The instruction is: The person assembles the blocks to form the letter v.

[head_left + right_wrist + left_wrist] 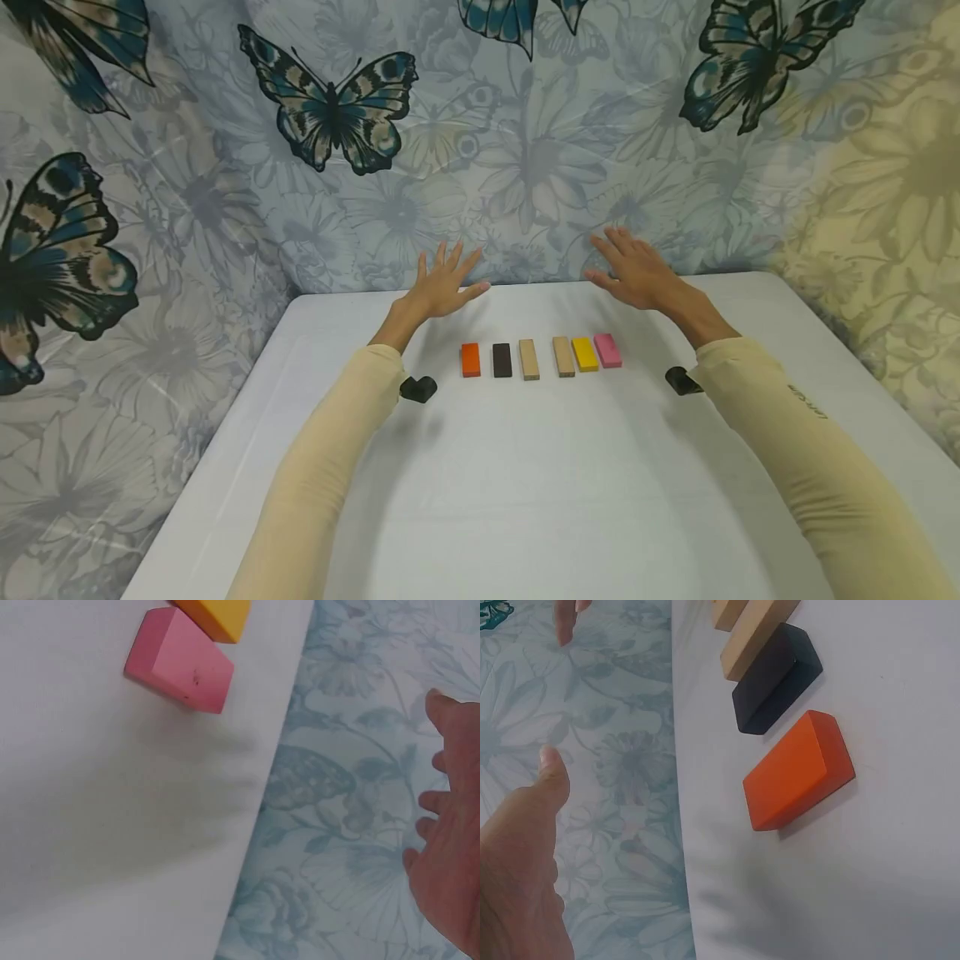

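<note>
Orange block [470, 360], pink block [608, 351] on white table [510, 475], left grip [442, 287], right grip [633, 271], both spread

A white table [495, 508] with rounded far corners stands against a floral backdrop [536, 158] printed in pale blue-grey, which rises past its far edge and along both sides. Above the far left corner, a teal-and-beige butterfly [332, 112] with black outlines spreads its wings; a second butterfly [753, 58] sits above the far right corner, and a third [504, 18], cut off by the frame, over the middle of the far edge. Two more, both cropped, show left of the left edge, one above the other. Beyond the right edge, the backdrop turns yellowish around a large daisy-like flower [930, 171].
</note>
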### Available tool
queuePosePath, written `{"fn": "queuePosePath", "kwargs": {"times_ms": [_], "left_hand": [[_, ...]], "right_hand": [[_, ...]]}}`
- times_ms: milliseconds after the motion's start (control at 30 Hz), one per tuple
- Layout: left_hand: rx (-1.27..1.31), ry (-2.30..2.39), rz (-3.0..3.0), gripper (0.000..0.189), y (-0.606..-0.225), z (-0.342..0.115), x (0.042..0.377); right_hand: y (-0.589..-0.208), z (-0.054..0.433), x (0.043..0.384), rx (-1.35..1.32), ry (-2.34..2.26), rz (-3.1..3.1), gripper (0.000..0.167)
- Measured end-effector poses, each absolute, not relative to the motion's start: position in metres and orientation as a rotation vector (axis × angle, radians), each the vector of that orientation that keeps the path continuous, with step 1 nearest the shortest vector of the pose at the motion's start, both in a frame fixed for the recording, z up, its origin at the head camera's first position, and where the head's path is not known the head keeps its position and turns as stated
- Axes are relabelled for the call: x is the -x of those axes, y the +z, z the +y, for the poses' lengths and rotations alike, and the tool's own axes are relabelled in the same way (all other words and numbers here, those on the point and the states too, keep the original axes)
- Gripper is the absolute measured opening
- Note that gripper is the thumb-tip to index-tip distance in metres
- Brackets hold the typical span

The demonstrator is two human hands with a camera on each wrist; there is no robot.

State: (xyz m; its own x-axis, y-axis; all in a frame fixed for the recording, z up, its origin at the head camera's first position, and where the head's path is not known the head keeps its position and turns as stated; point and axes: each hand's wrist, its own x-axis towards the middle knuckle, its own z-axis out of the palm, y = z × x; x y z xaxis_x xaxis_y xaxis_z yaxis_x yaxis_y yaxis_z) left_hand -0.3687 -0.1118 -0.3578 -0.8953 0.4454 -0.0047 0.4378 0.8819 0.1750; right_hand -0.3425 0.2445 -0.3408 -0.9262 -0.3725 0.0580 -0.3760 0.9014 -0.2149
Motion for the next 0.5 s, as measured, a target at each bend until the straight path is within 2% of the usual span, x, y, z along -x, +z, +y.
{"fn": "queuePosePath", "kwargs": {"times_ms": [500], "left_hand": [[-0.722, 0.340, 2.995, 0.077, -0.368, -0.109, 0.362]], "right_hand": [[-0.336, 0.244, 0.327, -0.625, 0.403, -3.025, 0.071]]}}
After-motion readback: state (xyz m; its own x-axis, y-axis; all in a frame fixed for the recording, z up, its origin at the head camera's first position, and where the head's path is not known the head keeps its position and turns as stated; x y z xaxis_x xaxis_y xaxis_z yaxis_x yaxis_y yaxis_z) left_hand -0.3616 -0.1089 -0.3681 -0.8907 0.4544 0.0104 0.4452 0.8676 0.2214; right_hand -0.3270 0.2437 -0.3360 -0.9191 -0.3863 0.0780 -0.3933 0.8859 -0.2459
